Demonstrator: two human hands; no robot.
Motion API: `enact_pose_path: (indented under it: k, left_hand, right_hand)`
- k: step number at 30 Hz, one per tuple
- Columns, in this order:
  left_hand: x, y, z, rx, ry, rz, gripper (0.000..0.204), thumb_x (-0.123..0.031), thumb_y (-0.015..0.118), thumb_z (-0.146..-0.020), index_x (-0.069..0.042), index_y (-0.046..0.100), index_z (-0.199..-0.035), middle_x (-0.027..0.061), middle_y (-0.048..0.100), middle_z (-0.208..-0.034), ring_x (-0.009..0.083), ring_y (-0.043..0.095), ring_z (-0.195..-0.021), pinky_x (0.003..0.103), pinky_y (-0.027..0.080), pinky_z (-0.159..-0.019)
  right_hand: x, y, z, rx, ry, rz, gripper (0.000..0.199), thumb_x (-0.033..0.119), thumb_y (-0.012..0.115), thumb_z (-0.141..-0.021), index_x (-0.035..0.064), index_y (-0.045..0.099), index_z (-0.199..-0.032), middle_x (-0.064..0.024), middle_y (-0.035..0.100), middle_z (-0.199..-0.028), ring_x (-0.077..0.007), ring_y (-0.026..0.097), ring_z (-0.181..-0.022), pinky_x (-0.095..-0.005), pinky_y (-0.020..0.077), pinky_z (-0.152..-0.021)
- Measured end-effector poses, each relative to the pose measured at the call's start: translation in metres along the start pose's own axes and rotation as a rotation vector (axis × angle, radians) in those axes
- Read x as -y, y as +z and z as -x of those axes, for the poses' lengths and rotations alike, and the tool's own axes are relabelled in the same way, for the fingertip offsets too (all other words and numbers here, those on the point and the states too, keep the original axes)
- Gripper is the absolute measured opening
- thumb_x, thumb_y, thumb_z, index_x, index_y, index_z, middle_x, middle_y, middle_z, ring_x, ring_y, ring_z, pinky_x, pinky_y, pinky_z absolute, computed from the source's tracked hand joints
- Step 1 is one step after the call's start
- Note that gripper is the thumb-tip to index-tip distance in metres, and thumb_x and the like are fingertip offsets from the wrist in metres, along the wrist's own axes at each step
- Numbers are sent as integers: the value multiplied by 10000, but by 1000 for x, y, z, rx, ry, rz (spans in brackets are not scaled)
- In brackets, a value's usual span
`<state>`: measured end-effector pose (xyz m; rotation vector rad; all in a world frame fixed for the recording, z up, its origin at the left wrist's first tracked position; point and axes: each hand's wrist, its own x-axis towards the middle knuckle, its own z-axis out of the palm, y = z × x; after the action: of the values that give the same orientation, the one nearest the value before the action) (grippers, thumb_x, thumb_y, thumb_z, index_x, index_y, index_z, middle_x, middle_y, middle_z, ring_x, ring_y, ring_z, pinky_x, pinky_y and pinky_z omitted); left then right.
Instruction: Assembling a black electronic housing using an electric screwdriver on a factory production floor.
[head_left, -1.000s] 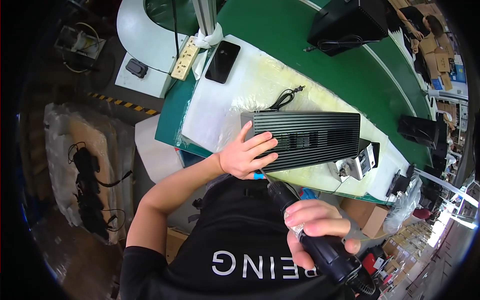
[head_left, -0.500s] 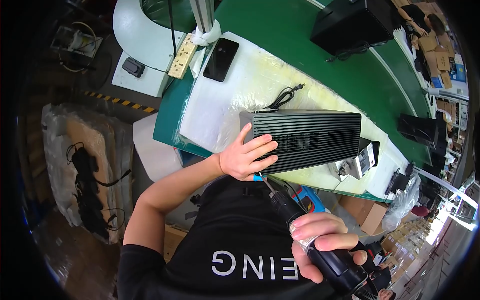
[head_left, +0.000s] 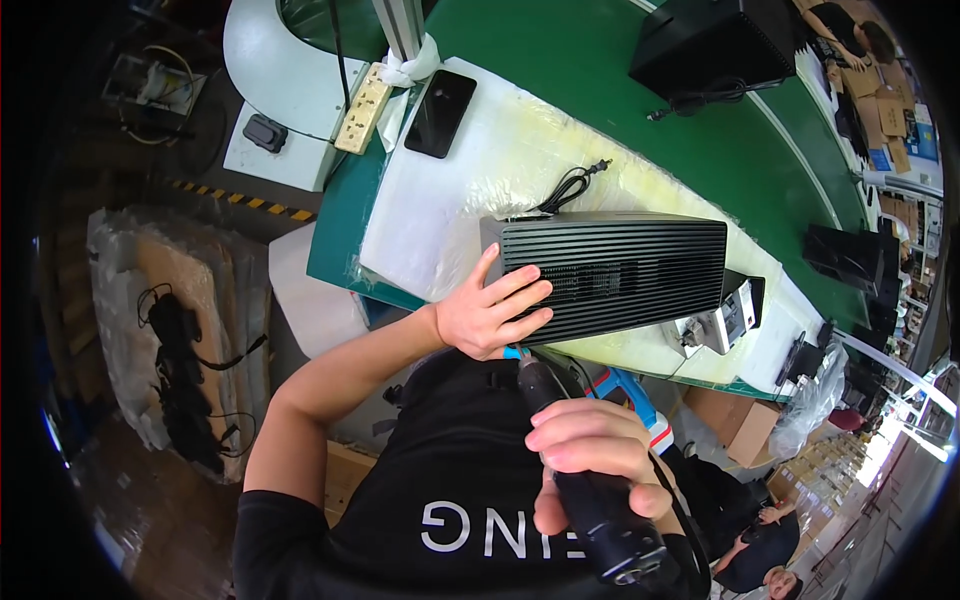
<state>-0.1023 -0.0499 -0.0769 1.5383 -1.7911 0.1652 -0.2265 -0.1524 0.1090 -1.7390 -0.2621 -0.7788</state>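
Note:
A black ribbed box-shaped device [head_left: 640, 270] lies on the white padded bench, its grooved face up. Spread across its left end are the fingers of my left hand [head_left: 492, 310]. Blue tape or a blue cover [head_left: 516, 352] shows at that hand's lower digit, by the device's near edge. My right hand [head_left: 595, 455] is wrapped round a black electric screwdriver [head_left: 590, 510]. The tool's front end meets the near edge beside the blue-covered digit; its very tip is hidden there. A black power cord [head_left: 568, 188] lies behind the device.
A black phone [head_left: 440, 113] and a power strip [head_left: 362, 108] are at the upper left. A small silver-and-black unit [head_left: 722, 322] stands right of the device. Another black box [head_left: 712, 50] sits on the green belt [head_left: 540, 50]. A blue-handled tool [head_left: 630, 392] hangs below the bench edge.
My right hand and the screwdriver have moved left and toward the device's near edge, so the bit no longer shows. My left hand stays on the device.

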Motion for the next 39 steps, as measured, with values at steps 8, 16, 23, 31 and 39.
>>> enact_pose_path:
  k: [8, 16, 23, 31, 39]
  left_hand:
    - [-9, -7, 1, 42, -34, -51, 552, -470, 603, -770, -89, 614, -1169, 174, 533, -1301, 379, 449, -1262, 690, 175, -1049]
    - [-20, 15, 41, -158, -249, 11, 864, -301, 772, -750, 17, 283, -1389, 358, 334, -1378, 574, 350, -1252, 653, 299, -1026]
    - [-22, 69, 49, 306, -1028, 344, 592, -178, 677, -822, 36, 437, -1319, 224, 500, -1309, 387, 481, -1208, 418, 371, -1042]
    - [8, 44, 30, -362, -1227, 477, 291, 27, 482, -753, 65, 566, -1028, 109, 628, -896, 122, 550, -798, 287, 457, -706]
    - [-24, -103, -109, 94, -1231, 16, 575, -318, 491, -973, 6, 336, -1423, 226, 556, -1275, 260, 534, -1176, 318, 391, -990]
  right_hand:
    - [-15, 10, -4, -24, -155, -77, 265, 133, 746, -767, -24, 546, -844, -210, 595, -952, -320, 620, -675, -374, 543, -555]
    - [25, -91, -3, 172, 189, -188, 572, 190, 748, -795, 41, 404, -1228, -212, 596, -1032, -326, 635, -709, -419, 555, -580]
    - [-40, -217, 141, -852, 577, 81, 535, 207, 553, -859, -93, 373, -1263, -243, 497, -1299, -152, 567, -525, -272, 479, -418]
    - [-128, -221, 231, -786, 928, -462, 532, 361, 623, -834, -43, 474, -1145, -77, 534, -692, -196, 567, -488, -312, 440, -436]
    - [-51, -208, 166, -572, 819, -415, 536, 372, 675, -774, -4, 457, -1089, -178, 617, -743, -197, 588, -456, -266, 437, -414]
